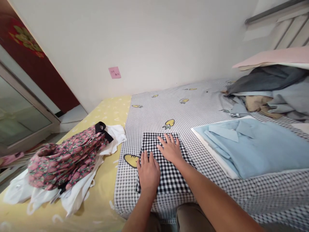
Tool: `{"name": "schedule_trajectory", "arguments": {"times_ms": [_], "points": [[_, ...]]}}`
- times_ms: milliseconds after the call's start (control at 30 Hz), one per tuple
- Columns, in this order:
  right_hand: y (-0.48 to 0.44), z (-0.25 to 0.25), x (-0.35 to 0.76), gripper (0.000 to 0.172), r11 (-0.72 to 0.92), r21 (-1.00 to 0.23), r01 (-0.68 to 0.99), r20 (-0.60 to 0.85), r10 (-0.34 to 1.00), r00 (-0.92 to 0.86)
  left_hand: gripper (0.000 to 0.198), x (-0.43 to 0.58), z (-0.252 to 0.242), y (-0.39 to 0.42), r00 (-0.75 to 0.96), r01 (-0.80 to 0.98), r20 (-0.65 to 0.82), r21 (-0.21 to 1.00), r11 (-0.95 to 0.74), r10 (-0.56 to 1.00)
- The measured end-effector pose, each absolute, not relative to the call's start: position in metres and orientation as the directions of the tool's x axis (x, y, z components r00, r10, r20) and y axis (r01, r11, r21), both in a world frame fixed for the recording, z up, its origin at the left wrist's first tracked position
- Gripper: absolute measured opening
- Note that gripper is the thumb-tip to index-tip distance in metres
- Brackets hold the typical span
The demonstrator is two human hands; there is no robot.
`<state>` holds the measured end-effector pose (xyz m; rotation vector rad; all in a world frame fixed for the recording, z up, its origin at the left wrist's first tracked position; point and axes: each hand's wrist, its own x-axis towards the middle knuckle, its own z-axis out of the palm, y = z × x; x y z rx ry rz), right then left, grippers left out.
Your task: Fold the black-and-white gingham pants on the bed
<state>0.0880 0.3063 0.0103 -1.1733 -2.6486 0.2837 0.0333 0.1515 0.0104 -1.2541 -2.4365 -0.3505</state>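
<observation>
A black-and-white checked cloth, folded into a rough rectangle, lies flat near the bed's front edge. My left hand rests palm down on its left side, fingers stretched out. Farther up and to the right, my right hand lies on the same cloth with its fingers spread. Both hands press on the fabric and neither grips it. The forearms and hands cover part of the cloth, so I cannot tell what garment it is.
A floral garment with a black collar lies heaped over white clothes at left. Folded light blue shirts lie at right. Behind them is a pile of grey and tan clothes. A pink note is on the wall.
</observation>
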Motion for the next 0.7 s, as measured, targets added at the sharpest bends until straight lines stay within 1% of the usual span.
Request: {"name": "schedule_trajectory", "arguments": {"times_ms": [167,533,700], "points": [[0.306,0.0108,0.088,0.064,0.665,-0.257,0.701,0.149,0.744,-0.651,0.044,0.033,0.0092,0.1519,-0.529,0.818,0.453,0.048,0.573,0.718],[0.3075,0.0086,0.0875,0.065,0.667,-0.25,0.702,0.145,0.743,-0.653,0.044,0.0342,0.01,0.1515,-0.546,0.818,0.429,0.084,0.57,0.72],[0.3069,0.0081,0.0878,0.063,0.672,-0.236,0.702,0.172,0.74,-0.65,0.043,0.0343,0.0088,0.1517,-0.544,0.816,0.443,0.078,0.573,0.713]]}}
